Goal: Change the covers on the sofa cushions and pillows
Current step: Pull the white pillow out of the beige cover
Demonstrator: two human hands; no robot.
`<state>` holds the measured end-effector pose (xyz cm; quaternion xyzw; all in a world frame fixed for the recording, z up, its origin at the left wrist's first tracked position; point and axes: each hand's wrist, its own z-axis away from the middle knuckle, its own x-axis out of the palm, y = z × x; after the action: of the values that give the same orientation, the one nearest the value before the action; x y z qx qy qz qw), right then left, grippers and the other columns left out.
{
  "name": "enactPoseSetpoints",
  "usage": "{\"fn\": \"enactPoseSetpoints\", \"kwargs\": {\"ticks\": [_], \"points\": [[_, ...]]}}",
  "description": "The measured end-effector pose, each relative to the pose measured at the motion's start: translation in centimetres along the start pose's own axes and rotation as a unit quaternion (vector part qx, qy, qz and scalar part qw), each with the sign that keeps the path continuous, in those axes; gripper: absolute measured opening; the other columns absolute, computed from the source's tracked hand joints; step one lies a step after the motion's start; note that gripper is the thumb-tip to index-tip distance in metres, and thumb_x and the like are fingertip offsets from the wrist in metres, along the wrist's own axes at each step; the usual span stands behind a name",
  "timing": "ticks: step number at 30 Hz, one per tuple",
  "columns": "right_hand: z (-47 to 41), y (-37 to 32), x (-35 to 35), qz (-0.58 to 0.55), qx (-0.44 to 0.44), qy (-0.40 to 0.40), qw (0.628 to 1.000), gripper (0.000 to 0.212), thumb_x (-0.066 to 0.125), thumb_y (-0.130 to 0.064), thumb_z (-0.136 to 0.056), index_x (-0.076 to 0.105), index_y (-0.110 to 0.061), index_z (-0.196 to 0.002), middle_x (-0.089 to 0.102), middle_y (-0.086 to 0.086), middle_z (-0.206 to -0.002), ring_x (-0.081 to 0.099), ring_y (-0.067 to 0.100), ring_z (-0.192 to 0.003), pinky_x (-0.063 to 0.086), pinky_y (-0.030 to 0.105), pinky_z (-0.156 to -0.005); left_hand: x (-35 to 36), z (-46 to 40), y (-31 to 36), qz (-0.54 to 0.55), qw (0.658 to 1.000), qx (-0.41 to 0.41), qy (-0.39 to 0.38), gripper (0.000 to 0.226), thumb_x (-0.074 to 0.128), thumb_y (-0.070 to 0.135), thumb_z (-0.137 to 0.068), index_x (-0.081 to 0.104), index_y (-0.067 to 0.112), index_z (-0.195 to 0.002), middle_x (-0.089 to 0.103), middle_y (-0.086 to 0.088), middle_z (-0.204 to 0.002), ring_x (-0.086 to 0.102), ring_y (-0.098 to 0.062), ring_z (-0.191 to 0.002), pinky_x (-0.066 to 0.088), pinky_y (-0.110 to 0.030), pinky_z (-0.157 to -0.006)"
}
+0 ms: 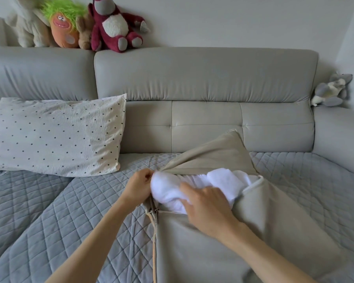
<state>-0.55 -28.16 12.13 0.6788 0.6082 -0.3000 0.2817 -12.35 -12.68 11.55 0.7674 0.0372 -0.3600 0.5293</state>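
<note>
A beige cushion cover (208, 246) lies on the quilted sofa seat, its zipped side open. A white cushion insert (217, 182) bulges out of the opening. My left hand (138, 185) pinches the cover's edge at the left end of the opening, just above the zip slider (156, 211). My right hand (207, 207) lies on the insert with its fingers curled into the white filling. A white pillow with black dots (55, 135) leans against the sofa back at the left.
A grey quilted throw (70, 211) covers the seat. Several plush toys (74, 23) sit on top of the backrest at the left. Another grey plush toy (331, 90) rests on the right armrest (339, 135).
</note>
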Motion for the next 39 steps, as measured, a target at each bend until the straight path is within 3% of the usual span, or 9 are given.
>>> {"fn": "enactPoseSetpoints", "kwargs": {"ticks": [5, 14, 17, 20, 24, 27, 30, 35, 39], "points": [[1.2, 2.2, -1.9, -0.161, 0.045, -0.013, 0.986, 0.011, 0.039, -0.033, -0.083, 0.033, -0.026, -0.078, 0.048, -0.007, -0.050, 0.044, 0.020, -0.047, 0.027, 0.023, -0.042, 0.2, 0.4, -0.6, 0.079, 0.993, -0.064, -0.062, 0.033, 0.047, 0.023, -0.097, 0.059, -0.006, -0.086, 0.051, -0.009, -0.068, 0.044, -0.017, -0.059, 0.034, -0.029, -0.055], [-6.7, 7.3, -3.4, -0.181, 0.229, -0.001, 0.956, 0.013, 0.042, -0.013, -0.093, 0.054, -0.014, -0.098, 0.062, 0.007, -0.091, 0.055, 0.032, -0.094, 0.036, 0.034, -0.067, 0.2, 2.3, 5.4, 0.187, 0.978, -0.044, -0.080, 0.029, 0.045, 0.028, -0.098, 0.047, 0.009, -0.076, 0.041, -0.002, -0.058, 0.040, -0.008, -0.042, 0.033, -0.018, -0.038], [-11.9, 7.8, -5.4, -0.243, 0.213, 0.076, 0.943, 0.020, 0.043, -0.008, -0.092, 0.050, -0.021, -0.078, 0.055, -0.002, -0.078, 0.051, 0.027, -0.082, 0.032, 0.031, -0.064, 0.9, 3.0, 8.3, 0.377, 0.922, -0.062, -0.057, 0.027, 0.044, 0.023, -0.098, 0.056, 0.002, -0.086, 0.054, -0.008, -0.063, 0.054, -0.012, -0.047, 0.045, -0.022, -0.042], [-15.3, 8.2, -8.0, -0.321, 0.136, 0.126, 0.929, 0.022, 0.047, -0.006, -0.089, 0.068, -0.012, -0.096, 0.067, 0.007, -0.096, 0.059, 0.023, -0.094, 0.044, 0.032, -0.080, 2.2, 3.4, 10.4, 0.500, 0.864, -0.051, -0.040, 0.025, 0.046, 0.021, -0.098, 0.057, -0.001, -0.095, 0.064, -0.016, -0.081, 0.066, -0.020, -0.067, 0.054, -0.030, -0.053], [-12.1, 9.1, -8.2, -0.346, 0.089, 0.018, 0.934, 0.040, 0.043, 0.014, -0.086, 0.066, -0.006, -0.112, 0.058, -0.008, -0.112, 0.052, -0.001, -0.103, 0.036, 0.002, -0.087, 3.6, 4.2, 9.2, 0.558, 0.803, -0.057, -0.200, 0.018, 0.049, 0.013, -0.093, 0.056, 0.001, -0.105, 0.064, -0.013, -0.115, 0.062, -0.027, -0.105, 0.051, -0.036, -0.090], [-5.3, 11.8, -6.0, -0.294, 0.127, -0.124, 0.939, 0.050, 0.042, 0.013, -0.086, 0.064, -0.032, -0.086, 0.063, -0.012, -0.102, 0.055, 0.005, -0.103, 0.039, 0.007, -0.089, 3.8, 4.8, 5.4, 0.375, 0.892, -0.078, -0.240, 0.021, 0.042, 0.009, -0.098, 0.061, 0.005, -0.105, 0.067, -0.008, -0.114, 0.064, -0.024, -0.103, 0.050, -0.037, -0.091], [1.0, 13.9, -5.8, -0.308, 0.203, -0.192, 0.909, 0.056, 0.040, 0.014, -0.087, 0.066, -0.034, -0.073, 0.066, -0.016, -0.088, 0.057, -0.012, -0.083, 0.038, 0.002, -0.078, 3.5, 3.8, 2.6, 0.274, 0.951, -0.120, -0.076, 0.020, 0.043, 0.012, -0.098, 0.059, 0.008, -0.110, 0.066, -0.011, -0.109, 0.063, -0.020, -0.089, 0.052, -0.033, -0.079], [4.0, 13.3, -7.5, -0.300, 0.241, -0.362, 0.849, 0.051, 0.047, 0.000, -0.083, 0.070, -0.035, -0.054, 0.071, -0.012, -0.080, 0.061, 0.001, -0.087, 0.040, 0.020, -0.091, 4.3, 2.0, 3.4, 0.177, 0.981, -0.069, -0.036, 0.041, 0.054, 0.044, -0.089, 0.041, 0.031, -0.126, 0.044, -0.004, -0.122, 0.054, -0.016, -0.098, 0.048, -0.028, -0.075], [1.8, 10.6, -7.7, -0.242, 0.278, -0.349, 0.862, 0.044, 0.050, -0.038, -0.090, 0.054, -0.016, -0.051, 0.060, 0.000, -0.062, 0.054, 0.009, -0.063, 0.040, 0.024, -0.070, 7.7, 1.9, 4.5, 0.080, 0.994, -0.069, -0.015, 0.063, 0.065, 0.052, -0.079, 0.034, 0.031, -0.130, 0.027, -0.002, -0.115, 0.045, -0.020, -0.101, 0.044, -0.034, -0.092]]}}
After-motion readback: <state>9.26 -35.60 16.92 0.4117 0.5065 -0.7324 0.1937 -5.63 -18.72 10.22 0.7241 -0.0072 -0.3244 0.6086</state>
